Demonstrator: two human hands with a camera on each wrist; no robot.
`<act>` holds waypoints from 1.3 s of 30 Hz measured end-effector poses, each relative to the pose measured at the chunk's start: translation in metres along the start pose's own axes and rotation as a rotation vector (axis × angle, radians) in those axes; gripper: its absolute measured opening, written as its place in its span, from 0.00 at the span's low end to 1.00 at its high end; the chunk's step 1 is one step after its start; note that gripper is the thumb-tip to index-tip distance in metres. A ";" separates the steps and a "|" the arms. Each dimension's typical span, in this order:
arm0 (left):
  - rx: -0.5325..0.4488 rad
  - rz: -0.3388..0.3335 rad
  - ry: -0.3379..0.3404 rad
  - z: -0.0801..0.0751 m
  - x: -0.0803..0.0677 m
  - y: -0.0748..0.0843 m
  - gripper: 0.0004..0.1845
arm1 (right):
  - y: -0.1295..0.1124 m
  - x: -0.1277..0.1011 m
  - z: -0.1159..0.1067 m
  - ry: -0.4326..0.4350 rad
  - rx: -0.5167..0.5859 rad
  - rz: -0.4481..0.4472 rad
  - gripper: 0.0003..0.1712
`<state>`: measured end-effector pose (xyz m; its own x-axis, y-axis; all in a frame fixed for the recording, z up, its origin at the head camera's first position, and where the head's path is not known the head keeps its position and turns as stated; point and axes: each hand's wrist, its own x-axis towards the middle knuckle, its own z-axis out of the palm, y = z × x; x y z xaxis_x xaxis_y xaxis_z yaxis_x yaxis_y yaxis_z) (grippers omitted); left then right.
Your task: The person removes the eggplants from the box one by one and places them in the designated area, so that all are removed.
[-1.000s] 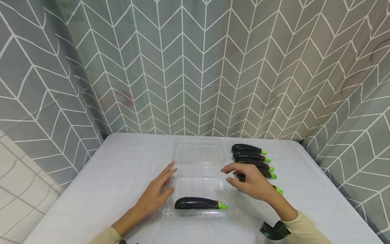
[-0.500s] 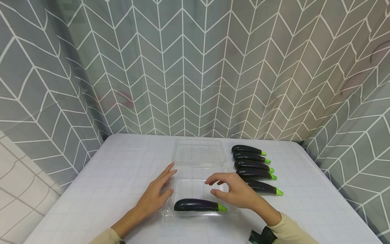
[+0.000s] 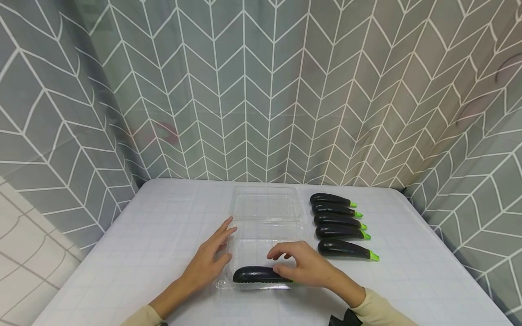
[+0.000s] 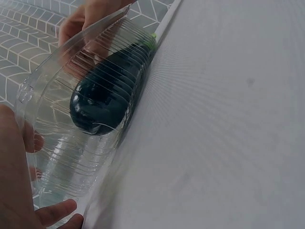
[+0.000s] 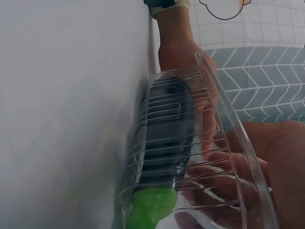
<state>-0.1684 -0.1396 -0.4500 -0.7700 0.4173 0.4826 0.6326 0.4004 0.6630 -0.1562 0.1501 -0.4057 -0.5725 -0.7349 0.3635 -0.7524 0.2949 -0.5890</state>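
A clear plastic clamshell container (image 3: 261,246) stands unfolded on the table, its lid (image 3: 267,203) lying back toward the far edge. One dark purple eggplant (image 3: 257,274) with a green stem end lies along the container's near side; the left wrist view shows the eggplant (image 4: 105,93) through the ribbed wall. My left hand (image 3: 208,260) rests at the container's left edge, fingers extended. Over the tray's right part, my right hand (image 3: 303,262) has loosely bent fingers, its thumb overlapping the eggplant and covering most of the green end. Through the wall in the right wrist view, the green stem end (image 5: 150,207) shows.
Several more eggplants (image 3: 342,232) lie in a column right of the container, green ends pointing right. The table (image 3: 175,213) has a white cover. Grey chevron curtains (image 3: 261,90) rise behind it and at both sides.
My right hand has moved left and toward me, from beside the row of eggplants to over the one in the container. My left hand has stayed at the container's edge.
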 end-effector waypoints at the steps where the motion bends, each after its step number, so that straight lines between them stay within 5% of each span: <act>1: 0.000 0.001 -0.001 0.000 0.000 0.000 0.35 | 0.000 0.000 0.001 -0.005 -0.003 0.009 0.10; 9: -0.008 0.011 -0.003 -0.001 0.000 0.001 0.35 | -0.003 -0.002 0.002 -0.080 -0.058 0.099 0.12; 21: 0.000 0.009 -0.010 0.000 0.000 0.001 0.35 | -0.004 -0.002 -0.001 -0.179 -0.121 0.104 0.15; 39: -0.015 0.006 -0.007 -0.001 0.000 0.001 0.35 | -0.002 -0.002 0.001 -0.112 -0.080 0.080 0.13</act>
<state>-0.1677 -0.1396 -0.4489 -0.7656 0.4253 0.4827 0.6357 0.3855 0.6688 -0.1529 0.1506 -0.4055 -0.5953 -0.7691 0.2327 -0.7321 0.3998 -0.5515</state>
